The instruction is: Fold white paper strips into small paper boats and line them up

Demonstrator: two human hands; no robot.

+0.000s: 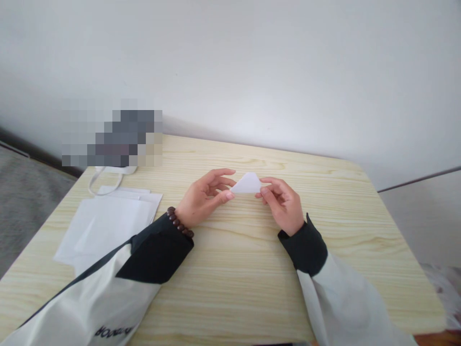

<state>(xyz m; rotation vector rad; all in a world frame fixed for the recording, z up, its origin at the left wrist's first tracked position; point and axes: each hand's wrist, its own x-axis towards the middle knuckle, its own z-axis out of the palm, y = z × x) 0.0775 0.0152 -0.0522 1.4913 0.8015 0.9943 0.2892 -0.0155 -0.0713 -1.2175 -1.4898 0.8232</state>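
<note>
A small piece of folded white paper (248,183) is held up between my two hands above the table. Its shape is like a low triangle with a blunt top. My left hand (207,196) pinches its left corner at the thumb tip, with the other fingers loosely curved behind. At the opposite corner, my right hand (284,201) grips the paper between thumb and fingers. A dark bead bracelet circles my left wrist.
Several white paper sheets (111,221) lie in a loose pile at the left of the wooden table (237,269). Behind them are a white cable (94,185) and a pixelated dark object (124,137). A pale wall (252,72) borders the table's far edge.
</note>
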